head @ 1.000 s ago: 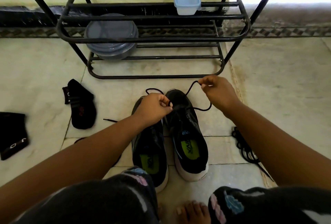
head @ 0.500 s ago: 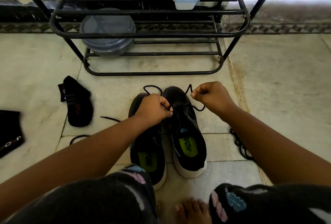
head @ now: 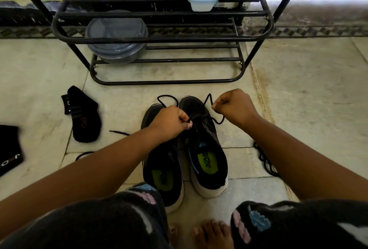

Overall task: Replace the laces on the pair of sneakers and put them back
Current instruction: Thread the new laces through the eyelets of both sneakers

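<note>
Two black sneakers (head: 201,145) stand side by side on the floor before one rack (head: 163,37). Left hand (head: 169,123) and right hand (head: 233,107) each pinch one end of the lace (head: 218,118), fingers curled. The right hand has moved nearer the shoe.

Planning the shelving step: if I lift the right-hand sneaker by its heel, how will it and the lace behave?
The right-hand sneaker will probably lift as one firm piece; its thick white sole looks stiff. The black lace, pinched by the left hand and right hand, sags in loops, so it will likely dangle and may snag on the rack.
</note>
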`<state>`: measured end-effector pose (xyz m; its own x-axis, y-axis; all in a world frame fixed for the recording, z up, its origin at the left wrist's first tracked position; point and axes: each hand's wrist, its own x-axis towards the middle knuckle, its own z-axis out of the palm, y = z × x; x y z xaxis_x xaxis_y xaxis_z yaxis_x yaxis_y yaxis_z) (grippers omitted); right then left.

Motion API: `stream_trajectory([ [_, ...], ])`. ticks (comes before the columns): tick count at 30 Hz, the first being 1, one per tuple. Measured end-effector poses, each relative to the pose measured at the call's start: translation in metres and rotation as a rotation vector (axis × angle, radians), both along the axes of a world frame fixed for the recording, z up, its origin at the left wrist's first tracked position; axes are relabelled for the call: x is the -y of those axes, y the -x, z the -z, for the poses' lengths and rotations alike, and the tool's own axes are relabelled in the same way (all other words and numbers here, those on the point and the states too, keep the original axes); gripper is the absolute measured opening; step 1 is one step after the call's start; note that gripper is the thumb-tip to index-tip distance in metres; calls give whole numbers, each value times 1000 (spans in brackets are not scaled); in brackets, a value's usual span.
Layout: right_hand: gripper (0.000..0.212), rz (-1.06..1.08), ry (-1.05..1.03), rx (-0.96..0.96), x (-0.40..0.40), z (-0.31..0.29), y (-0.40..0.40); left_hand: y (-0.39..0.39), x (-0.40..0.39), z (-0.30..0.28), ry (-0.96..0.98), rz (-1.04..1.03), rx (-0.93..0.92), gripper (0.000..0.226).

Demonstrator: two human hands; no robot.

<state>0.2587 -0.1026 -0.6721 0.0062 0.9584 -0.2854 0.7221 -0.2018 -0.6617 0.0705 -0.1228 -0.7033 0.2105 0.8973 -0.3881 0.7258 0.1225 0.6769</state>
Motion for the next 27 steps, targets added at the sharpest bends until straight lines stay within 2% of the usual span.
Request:
stream_trajectory([
  [6,6,-206,164,-86,10,4,7,2,2,2,-3,-34,24,10],
  [11,18,-313,184,148,19,21,31,-3,3,4,-10,-50,-4,7],
  [14,25,-271,171,153,21,24,38,-2,3,5,-5,-64,4,7],
  [21,14,-156,190,-21,24,33,34,-1,3,7,0,-40,33,9],
  [24,10,-118,256,-141,20,28,27,1,3,5,10,-17,121,21],
  [27,19,-50,325,-280,21,26,21,1,5,3,44,23,153,34],
])
